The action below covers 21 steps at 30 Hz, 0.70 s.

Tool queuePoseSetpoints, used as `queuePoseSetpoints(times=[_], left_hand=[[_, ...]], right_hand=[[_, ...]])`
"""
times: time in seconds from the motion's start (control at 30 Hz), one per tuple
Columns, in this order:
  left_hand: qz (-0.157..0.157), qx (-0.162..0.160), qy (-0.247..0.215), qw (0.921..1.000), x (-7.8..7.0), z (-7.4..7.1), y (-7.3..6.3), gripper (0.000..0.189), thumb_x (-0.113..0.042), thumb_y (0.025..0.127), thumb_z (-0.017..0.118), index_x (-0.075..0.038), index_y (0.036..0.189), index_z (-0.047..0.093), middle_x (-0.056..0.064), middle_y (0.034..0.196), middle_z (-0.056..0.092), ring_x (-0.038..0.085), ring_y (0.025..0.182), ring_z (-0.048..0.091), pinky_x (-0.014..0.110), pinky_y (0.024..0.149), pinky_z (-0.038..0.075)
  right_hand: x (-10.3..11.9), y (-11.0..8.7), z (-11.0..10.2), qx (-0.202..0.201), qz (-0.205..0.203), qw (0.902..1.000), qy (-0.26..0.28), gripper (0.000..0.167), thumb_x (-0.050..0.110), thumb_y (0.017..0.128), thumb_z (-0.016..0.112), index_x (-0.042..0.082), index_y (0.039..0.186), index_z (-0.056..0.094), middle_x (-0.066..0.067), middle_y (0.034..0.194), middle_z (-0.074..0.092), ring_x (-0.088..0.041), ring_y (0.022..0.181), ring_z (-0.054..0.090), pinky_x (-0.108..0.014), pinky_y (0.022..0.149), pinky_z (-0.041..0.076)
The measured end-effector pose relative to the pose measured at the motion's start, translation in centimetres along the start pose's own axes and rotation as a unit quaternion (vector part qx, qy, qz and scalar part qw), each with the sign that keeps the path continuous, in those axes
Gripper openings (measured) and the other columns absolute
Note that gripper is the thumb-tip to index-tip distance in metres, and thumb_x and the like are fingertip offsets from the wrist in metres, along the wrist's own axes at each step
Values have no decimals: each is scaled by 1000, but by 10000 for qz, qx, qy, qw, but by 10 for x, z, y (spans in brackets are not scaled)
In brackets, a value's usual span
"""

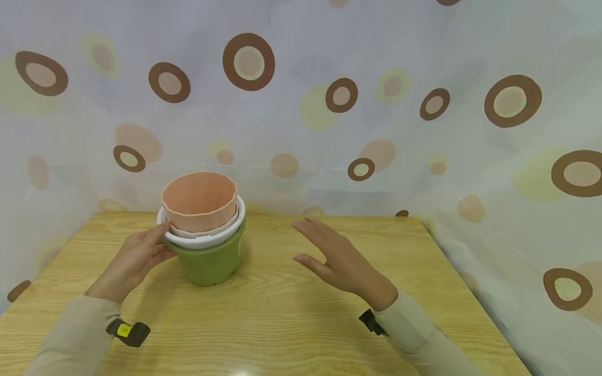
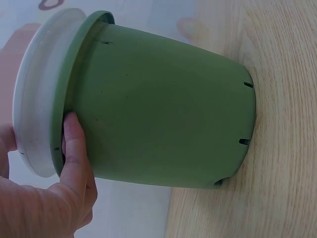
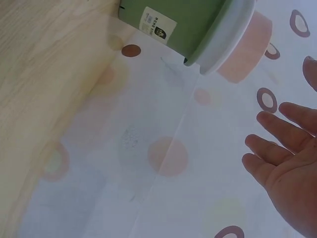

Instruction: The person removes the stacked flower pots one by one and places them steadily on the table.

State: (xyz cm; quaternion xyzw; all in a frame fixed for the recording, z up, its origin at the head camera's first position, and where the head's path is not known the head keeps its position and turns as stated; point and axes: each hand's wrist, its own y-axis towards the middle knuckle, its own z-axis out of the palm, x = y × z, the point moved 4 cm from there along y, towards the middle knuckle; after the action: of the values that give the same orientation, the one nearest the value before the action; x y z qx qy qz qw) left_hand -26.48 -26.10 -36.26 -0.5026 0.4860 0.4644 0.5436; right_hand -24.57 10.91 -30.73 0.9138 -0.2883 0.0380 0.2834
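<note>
A stack of nested plant pots stands upright at the left of the table in the head view. Outermost is a green pot [image 1: 211,265], and a white pot [image 1: 207,242] sits inside it with its rim raised. Within that are a thin pale rim [image 1: 217,230] and a peach pot [image 1: 202,194] with a scalloped edge on top. My left hand [image 1: 134,259] grips the stack's left side, fingers under the green rim [image 2: 64,94] and thumb at the white rim. Apart from the stack, my right hand [image 1: 345,260] hovers over the table with its fingers extended, holding nothing.
The wooden table [image 1: 263,324] ends at a patterned sheet [image 1: 291,130] hanging behind and at the sides. A printed label [image 3: 158,25] is stuck on the green pot's side. Each wrist wears a small black camera [image 1: 134,334].
</note>
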Motion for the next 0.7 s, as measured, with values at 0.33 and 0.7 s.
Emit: queuePoseSetpoints(times=[0.33, 0.7], left_hand=[[-6, -71, -30, 10000, 1, 0, -1, 82, -44, 99, 48, 14, 146, 16, -10, 102, 54, -1, 89, 61, 18, 83, 57], [-91, -143, 21, 9999, 3, 1, 2, 84, -46, 98, 48, 12, 147, 12, -6, 108, 50, -2, 90, 59, 18, 83, 57]], right_hand=[[7, 23, 6, -180, -230, 9994, 197, 57, 30, 96, 61, 11, 145, 40, -10, 144, 47, -27, 139, 35, -46, 114, 35], [17, 46, 14, -119, -304, 9991, 264, 58, 33, 96, 60, 13, 146, 40, -7, 145, 45, -22, 142, 29, -41, 118, 30]])
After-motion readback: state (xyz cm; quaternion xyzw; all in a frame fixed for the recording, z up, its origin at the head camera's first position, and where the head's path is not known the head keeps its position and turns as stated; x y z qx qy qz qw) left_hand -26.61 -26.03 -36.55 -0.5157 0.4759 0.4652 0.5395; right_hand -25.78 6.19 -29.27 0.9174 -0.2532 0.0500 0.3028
